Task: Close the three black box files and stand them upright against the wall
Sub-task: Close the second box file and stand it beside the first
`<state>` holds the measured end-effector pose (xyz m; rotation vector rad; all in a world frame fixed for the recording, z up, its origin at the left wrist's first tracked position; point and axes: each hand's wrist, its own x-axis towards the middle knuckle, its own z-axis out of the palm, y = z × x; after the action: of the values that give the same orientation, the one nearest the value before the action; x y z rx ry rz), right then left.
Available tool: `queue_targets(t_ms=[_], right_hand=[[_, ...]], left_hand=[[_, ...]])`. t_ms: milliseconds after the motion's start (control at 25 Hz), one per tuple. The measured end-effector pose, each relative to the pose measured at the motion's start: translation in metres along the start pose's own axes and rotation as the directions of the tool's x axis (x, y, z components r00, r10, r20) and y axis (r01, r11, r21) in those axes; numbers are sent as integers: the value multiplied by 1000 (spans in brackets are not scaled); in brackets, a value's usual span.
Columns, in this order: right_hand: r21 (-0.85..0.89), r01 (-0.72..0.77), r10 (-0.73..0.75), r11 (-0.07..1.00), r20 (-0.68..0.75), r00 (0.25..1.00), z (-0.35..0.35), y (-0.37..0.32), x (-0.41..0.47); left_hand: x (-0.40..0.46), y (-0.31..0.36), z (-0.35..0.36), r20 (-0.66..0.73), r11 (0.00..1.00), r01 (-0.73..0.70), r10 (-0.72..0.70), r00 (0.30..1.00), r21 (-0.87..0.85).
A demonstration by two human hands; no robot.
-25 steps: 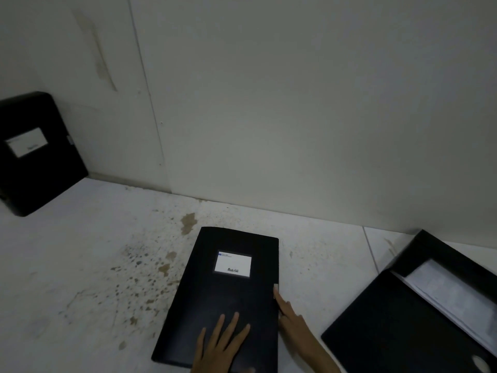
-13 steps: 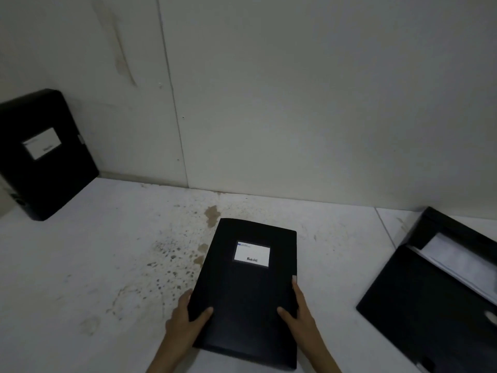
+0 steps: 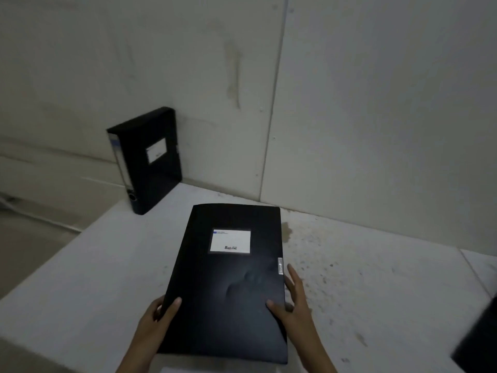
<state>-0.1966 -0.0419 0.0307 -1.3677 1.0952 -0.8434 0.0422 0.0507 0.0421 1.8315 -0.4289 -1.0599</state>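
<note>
While both hands grip it by its long edges, the closed box file (image 3: 228, 281) sits tipped up off the pale table (image 3: 88, 265), label facing up. The left hand (image 3: 158, 313) wraps the left edge, thumb curled on the cover, fingers hidden underneath. The right hand (image 3: 293, 302) clasps the right edge just below the silver latch (image 3: 280, 265), thumb on top and fingers spread along the side. One file (image 3: 149, 160) already stands upright against the wall (image 3: 376, 103) at the back left; what looks like the third file (image 3: 481, 337) is only a dark blur at the right edge. To do this well, I'd rotate it onto its short bottom edge, carry it left, set it just beside the standing one, and let go only once its back rests against the wall.
</note>
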Motion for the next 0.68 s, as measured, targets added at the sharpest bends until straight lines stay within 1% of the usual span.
queue_targets(t_ms=[120, 240, 320, 440, 520, 600, 680], right_hand=[[-8, 29, -28, 1000, 93, 995, 28, -28, 21], [-122, 100, -82, 988, 147, 986, 49, -46, 44], [-150, 160, -135, 976, 166, 977, 54, -54, 62], [-144, 193, -157, 971, 229, 961, 56, -71, 93], [-123, 214, -173, 969, 280, 944, 55, -82, 112], [-115, 233, -184, 966, 331, 926, 55, -91, 124], [-149, 258, -188, 954, 371, 909, 56, -94, 130]], left_hand=[[-2, 5, -34, -53, 998, -28, 25, 998, -54], [-1, 16, -51, -93, 986, -81, 68, 993, -144], [0, 26, -58, -74, 975, -102, 89, 993, -196], [2, 44, -67, -31, 943, -145, 142, 989, -299], [8, 59, -72, 1, 931, -195, 206, 979, -308], [21, 71, -74, -28, 923, -233, 236, 971, -305], [32, 86, -75, -57, 901, -264, 261, 964, -343]])
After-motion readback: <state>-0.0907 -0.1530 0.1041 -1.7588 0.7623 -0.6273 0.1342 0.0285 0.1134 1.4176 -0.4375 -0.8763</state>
